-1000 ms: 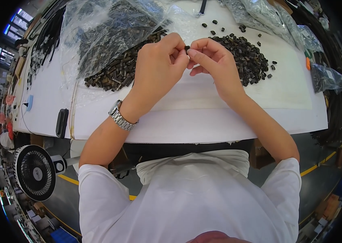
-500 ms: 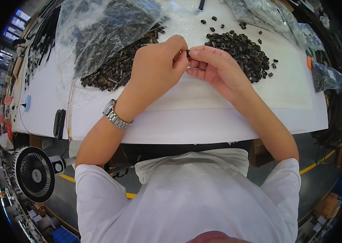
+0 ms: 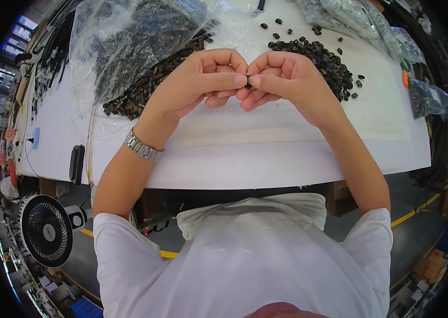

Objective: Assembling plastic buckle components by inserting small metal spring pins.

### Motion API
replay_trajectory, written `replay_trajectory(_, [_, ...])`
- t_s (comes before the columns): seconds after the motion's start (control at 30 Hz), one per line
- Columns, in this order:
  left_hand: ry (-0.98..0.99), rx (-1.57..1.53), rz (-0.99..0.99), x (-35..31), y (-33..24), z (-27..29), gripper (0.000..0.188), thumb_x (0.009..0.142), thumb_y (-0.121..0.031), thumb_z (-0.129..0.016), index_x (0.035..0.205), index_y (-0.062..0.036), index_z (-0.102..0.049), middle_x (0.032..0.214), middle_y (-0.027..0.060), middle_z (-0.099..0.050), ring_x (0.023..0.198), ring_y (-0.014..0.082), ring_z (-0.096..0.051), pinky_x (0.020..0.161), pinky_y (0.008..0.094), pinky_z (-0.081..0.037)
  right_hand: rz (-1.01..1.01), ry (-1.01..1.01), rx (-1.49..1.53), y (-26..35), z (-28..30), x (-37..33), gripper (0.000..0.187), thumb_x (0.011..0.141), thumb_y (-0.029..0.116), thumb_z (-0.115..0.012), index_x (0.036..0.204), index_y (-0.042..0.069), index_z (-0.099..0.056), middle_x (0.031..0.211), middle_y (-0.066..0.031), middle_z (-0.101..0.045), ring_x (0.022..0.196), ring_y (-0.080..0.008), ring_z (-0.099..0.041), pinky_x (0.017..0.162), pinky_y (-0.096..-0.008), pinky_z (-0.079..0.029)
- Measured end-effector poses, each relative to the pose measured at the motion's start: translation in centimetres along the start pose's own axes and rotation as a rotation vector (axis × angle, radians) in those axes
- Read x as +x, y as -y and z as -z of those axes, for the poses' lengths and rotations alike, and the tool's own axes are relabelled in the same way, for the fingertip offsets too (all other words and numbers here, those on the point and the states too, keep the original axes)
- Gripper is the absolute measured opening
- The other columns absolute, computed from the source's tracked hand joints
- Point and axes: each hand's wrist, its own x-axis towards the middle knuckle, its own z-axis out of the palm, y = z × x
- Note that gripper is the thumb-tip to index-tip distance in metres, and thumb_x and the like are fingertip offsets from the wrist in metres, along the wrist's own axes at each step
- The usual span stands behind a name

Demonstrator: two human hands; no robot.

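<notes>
Left hand (image 3: 197, 79) and right hand (image 3: 294, 79) pinch one small black blocky piece (image 3: 249, 82) fingertip-to-fingertip, between left heap (image 3: 133, 98) and right heap (image 3: 336, 73) of dark loose bits (two-sided grip probably steadies something so tiny).

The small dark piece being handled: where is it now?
In the head view, the small dark piece is at upper centre, between the fingertips of the left hand and right hand, left of the right-hand pile.

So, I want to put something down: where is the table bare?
Bare: the white table between the forearms, along the near edge; also right of the right pile of dark pieces, short of the orange object. Crowded: beyond the left hand, where the left pile and clear bag lie.
</notes>
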Motion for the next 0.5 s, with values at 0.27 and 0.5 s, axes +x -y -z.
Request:
replay_trajectory(0.27, [0.007, 0.154, 0.031, -0.1, 0.0, -0.4, 0.017, 0.093, -0.012, -0.075, 0.087, -0.0063, -0.06, 0.072, -0.0015, -0.064, 0.053, 0.003, -0.051, 0.049, 0.0214, -0.037, 0.147, -0.165, -0.398, -2.0, -2.1, -0.6, 0.012, 0.095, 0.006, -0.069, 0.101, -0.005, -0.065, 0.086, -0.0141, -0.078, 0.08, -0.0163, -0.078, 0.073, -0.0298, -0.062])
replay_trajectory(0.5, [-0.416, 0.739, -0.232, -0.3, 0.5, -3.9, 0.003, 0.094, -0.005, -0.065, 0.093, -0.0023, -0.064, 0.075, 0.005, -0.07, 0.065, 0.0104, -0.069, 0.062, 0.0257, -0.058, 0.383, -0.341, -0.689, -3.6, -1.8, 0.5, 0.01, 0.099, 0.007, -0.068, 0.104, 0.0, -0.063, 0.086, -0.0141, -0.075, 0.075, -0.0241, -0.076, 0.07, -0.0343, -0.06])
